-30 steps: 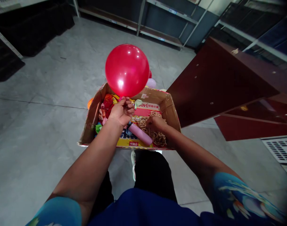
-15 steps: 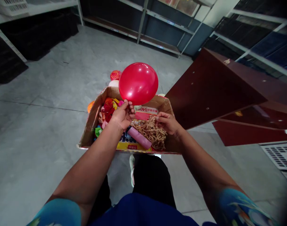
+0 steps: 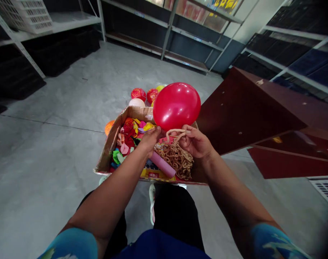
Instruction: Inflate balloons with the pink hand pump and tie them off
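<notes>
An inflated red balloon [image 3: 177, 105] rises above the cardboard box [image 3: 107, 154], its neck pinched in my left hand [image 3: 150, 141]. My right hand [image 3: 196, 143] is closed on a tan rubber band [image 3: 174, 131], which loops out toward the balloon's neck. Below my right hand lies a heap of the same tan bands [image 3: 177, 158]. A pink cylinder [image 3: 164, 164], probably a balloon pump, rests beside the heap, partly behind my left wrist. Uninflated balloons [image 3: 128, 131] in several colours fill the box's left side.
Behind the box, several inflated balloons [image 3: 138, 94] lie on the grey floor, with an orange one [image 3: 109, 127] at its left. A dark red panelled piece of furniture [image 3: 241, 115] stands close on the right. Metal shelves [image 3: 170, 32] line the back.
My right hand has lifted a tan rubber band from the heap and brought it up near the balloon's neck. The balloon and my left hand have shifted right and lower in the view.
</notes>
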A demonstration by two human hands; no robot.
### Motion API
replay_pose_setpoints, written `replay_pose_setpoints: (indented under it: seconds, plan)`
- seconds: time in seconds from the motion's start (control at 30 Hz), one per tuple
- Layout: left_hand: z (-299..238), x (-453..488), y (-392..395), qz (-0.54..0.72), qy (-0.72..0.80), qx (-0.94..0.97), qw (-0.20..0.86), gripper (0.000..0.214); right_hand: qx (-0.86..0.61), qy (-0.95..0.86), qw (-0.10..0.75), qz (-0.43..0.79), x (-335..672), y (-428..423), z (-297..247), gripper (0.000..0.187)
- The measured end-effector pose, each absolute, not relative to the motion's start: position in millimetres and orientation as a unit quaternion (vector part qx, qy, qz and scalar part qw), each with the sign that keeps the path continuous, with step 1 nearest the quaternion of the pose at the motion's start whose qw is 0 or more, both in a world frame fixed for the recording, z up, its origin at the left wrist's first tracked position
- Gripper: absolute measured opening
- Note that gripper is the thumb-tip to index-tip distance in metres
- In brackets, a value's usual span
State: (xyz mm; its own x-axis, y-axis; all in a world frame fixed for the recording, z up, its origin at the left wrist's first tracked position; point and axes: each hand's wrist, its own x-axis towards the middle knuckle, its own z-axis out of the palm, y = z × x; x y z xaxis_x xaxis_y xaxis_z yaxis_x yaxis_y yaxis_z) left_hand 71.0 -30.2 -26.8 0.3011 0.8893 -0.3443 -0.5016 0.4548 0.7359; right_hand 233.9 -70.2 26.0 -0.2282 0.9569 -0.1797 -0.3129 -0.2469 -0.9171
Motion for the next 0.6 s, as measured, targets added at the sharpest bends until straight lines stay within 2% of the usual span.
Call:
replay_pose_setpoints:
  seconds: [0.27,0.43,0.6]
  plan:
    - [-21.0,69.2,-36.6,0.423,0.386,0.282,0.770,0.019,-0.401,-0.407,0.481,0.665,218.5,-61.9,28.6,0.018]
    - [-21.3,66.6,-36.8,0.389,0.370,0.288,0.793,0.026,-0.377,-0.407,0.503,0.662,221.1,-62.4,20.6,0.016]
    - [-29.2,66.0,-30.8,0.423,0.443,0.417,0.671,0.021,-0.375,-0.406,0.549,0.627,214.1,-60.1,28.8,0.018]
